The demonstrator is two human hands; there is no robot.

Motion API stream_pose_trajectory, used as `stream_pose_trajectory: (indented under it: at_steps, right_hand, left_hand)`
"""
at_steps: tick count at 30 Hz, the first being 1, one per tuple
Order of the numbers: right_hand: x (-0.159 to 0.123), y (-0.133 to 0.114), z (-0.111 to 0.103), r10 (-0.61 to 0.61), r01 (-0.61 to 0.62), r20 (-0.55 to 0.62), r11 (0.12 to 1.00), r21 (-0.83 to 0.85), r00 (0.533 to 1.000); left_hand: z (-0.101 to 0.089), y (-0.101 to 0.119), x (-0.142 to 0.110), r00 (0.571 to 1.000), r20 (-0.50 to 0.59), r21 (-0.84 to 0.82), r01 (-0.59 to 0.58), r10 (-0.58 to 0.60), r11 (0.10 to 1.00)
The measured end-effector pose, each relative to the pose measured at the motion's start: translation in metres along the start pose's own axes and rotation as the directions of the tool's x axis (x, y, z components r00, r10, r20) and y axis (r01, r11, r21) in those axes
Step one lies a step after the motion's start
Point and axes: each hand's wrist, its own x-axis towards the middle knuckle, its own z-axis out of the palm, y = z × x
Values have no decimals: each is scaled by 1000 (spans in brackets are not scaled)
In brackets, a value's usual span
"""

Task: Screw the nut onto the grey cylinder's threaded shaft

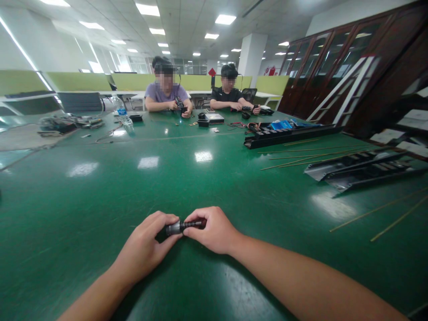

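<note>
Between my hands, low over the green table, is a short silver-and-black cylinder (173, 228) with a narrower ribbed dark shaft at its right end. I cannot make out its exact kind. My left hand (149, 238) pinches the thick silver end between thumb and fingers. The fingers of my right hand (214, 230) close around the ribbed shaft from the right, and part of it is hidden inside them. Both hands are close to the tabletop, with their fingertips almost meeting.
Black metal channels (364, 171) and thin brass-coloured rods (301, 159) lie to the right. A plastic bottle (123, 117) stands at the back left near a cluttered pile (68, 122). Across the green table (160, 187), two people handle small dark devices. A ladder (355, 91) leans behind.
</note>
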Motion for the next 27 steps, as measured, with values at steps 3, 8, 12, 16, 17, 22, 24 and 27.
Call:
stream_pose_trajectory:
  at_steps: [3,8,12,16,17,22,24,27]
  right_hand:
    - [0,0,0,6,-6,-8,1000,7,1000]
    - [0,-2,1,8,-8,-20,1000,27,1000]
    - [0,-2,1,34,-33,-26,998,49,999]
    - [1,0,2,41,-39,-28,997,66,999]
    - [1,1,2,40,-38,-29,997,73,999]
    - [1,1,3,34,-30,-32,995,91,999]
    - [1,1,3,36,-32,-36,995,99,999]
    - [2,1,2,47,-42,-43,993,110,998]
  left_hand:
    - [-1,1,0,1000,-6,8,-6,6,1000]
    - [-3,3,3,1000,-17,20,-10,10,1000]
    - [-5,4,3,1000,-24,38,-2,3,999]
    - [-6,2,3,1000,-17,47,-5,6,999]
    - [-5,2,3,1000,-19,46,-8,9,999]
    - [-5,1,4,999,-35,41,-34,36,999]
    - [-6,0,3,999,-34,41,-29,31,999]
    - [-8,-1,3,1000,-30,40,-7,8,999]
